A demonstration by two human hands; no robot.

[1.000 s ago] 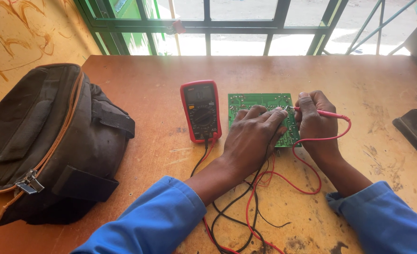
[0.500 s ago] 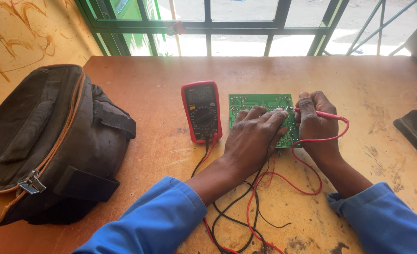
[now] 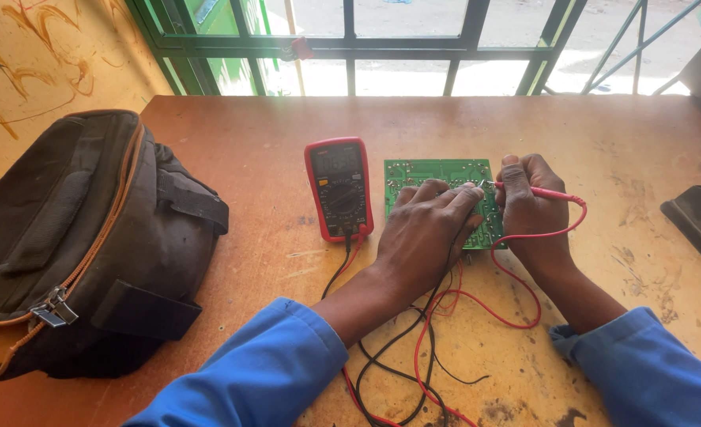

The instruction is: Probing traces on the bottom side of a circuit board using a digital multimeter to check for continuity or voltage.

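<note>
I pinched the red probe tight in my right hand, my left hand gripped another on the green board under my fingers, holding both tips very still.

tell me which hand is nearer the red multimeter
Left. The left hand rests on the green circuit board just beside the multimeter; the right hand is farther off, at the board's other edge.

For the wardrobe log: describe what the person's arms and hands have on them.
Both arms wear long bright blue sleeves, pushed back above the wrists. The left hand and right hand are bare: no gloves, and no rings, watch or bands that show.
</note>
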